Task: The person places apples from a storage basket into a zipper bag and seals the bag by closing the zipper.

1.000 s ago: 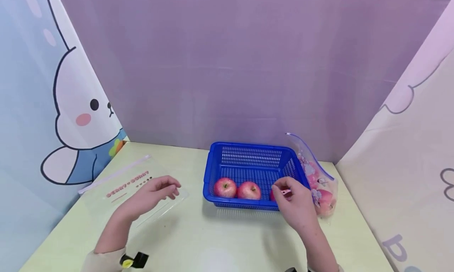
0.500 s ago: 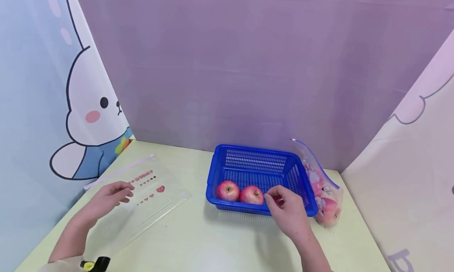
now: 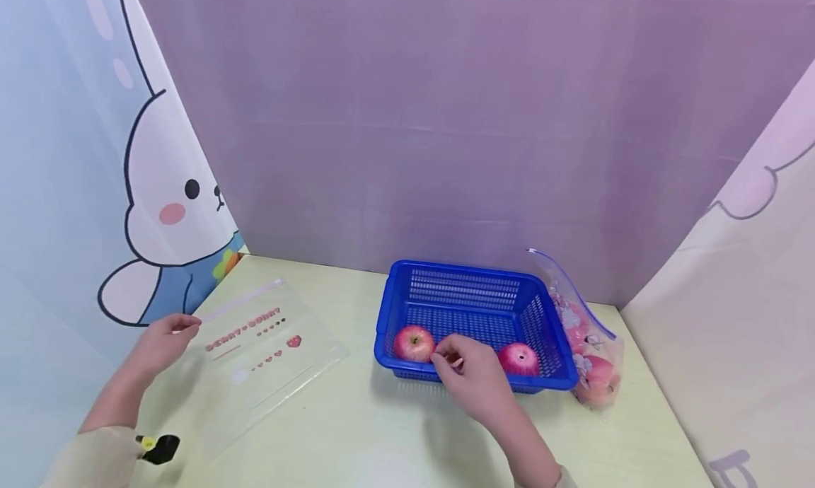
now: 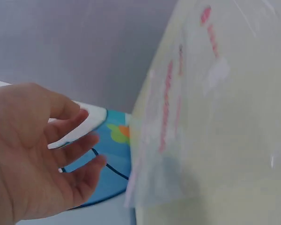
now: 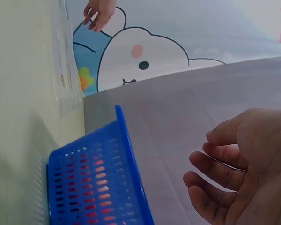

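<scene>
Nearest of all, below the left fingers, came a pale sleeve (image 3: 92, 460) and a black-and-yellow piece (image 3: 159, 447) at the wrist. The right hand (image 3: 474, 376) hovered over the front rim of the blue basket (image 3: 461, 291), its fingers released, loosely bent, with air between thumb and fingertips in the right wrist view. Just past those fingertips, on their left, the left apple (image 3: 414, 344) lay in the basket; whether they touched it could not be told. The right apple (image 3: 518, 360) lay on the other side, just right of the knuckles, against the same front wall.

The left hand (image 3: 164, 343) was likewise relaxed, fingers slightly curved around nothing, above the zip end of a clear printed bag (image 3: 274, 346). That bag lay flat on the table (image 3: 356, 438), spreading rightward from below the left fingertips; the left wrist view showed a gap between them.

Farther from the right fingers, the basket's floor and back wall stretched away, and a filled bag (image 3: 595, 371) with red fruit inside leaned just beside the basket's right end. Beyond both hands hung a purple cloth (image 3: 407, 134), with a rabbit print (image 3: 162, 198) past the left fingers.
</scene>
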A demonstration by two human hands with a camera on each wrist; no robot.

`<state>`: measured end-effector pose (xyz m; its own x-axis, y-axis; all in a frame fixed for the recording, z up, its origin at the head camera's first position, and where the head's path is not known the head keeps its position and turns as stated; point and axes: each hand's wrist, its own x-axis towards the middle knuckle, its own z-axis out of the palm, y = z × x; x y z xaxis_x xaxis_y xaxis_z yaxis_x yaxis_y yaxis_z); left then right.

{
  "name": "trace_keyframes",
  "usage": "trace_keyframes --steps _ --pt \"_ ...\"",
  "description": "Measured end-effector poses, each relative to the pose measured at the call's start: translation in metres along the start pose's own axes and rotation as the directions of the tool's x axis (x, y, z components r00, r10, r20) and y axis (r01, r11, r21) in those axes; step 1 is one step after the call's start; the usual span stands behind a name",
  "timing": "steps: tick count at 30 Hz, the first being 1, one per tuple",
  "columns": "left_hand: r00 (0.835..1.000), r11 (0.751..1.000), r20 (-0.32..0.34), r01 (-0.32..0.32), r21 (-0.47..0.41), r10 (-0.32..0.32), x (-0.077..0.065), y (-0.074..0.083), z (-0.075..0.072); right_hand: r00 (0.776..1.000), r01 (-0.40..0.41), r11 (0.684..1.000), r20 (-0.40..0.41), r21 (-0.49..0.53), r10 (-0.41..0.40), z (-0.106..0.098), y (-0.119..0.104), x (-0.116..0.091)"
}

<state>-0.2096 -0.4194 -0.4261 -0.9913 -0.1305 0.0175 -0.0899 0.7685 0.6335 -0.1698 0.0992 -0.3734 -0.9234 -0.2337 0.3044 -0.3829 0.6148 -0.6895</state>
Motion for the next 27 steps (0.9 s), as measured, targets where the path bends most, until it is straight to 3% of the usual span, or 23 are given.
trace_keyframes --steps 6,10,19,23,27 --pt "0.997 0.986 -0.071 0.049 0.161 -0.037 0.016 -0.028 0.015 0.999 0.036 0.998 0.038 -0.047 -0.034 0.007 0.003 0.002" --pt "0.993 0.973 -0.107 0.065 0.223 -0.042 0.022 -0.035 0.018 0.998 0.022 0.999 0.068 -0.047 -0.018 0.007 0.008 0.001" --pt "0.999 0.948 0.036 0.019 0.318 -0.032 0.062 -0.017 0.012 0.995 0.045 0.999 0.088 -0.024 -0.043 0.005 0.012 0.003" --pt "0.992 0.94 0.088 0.055 0.335 -0.089 0.071 -0.015 0.011 0.994 0.035 0.999 0.104 -0.025 -0.032 0.004 0.012 0.004" --pt "0.972 0.937 0.156 0.117 0.331 -0.176 0.075 -0.017 0.013 0.992 0.016 1.0 0.129 -0.02 -0.013 0.006 0.014 0.003"
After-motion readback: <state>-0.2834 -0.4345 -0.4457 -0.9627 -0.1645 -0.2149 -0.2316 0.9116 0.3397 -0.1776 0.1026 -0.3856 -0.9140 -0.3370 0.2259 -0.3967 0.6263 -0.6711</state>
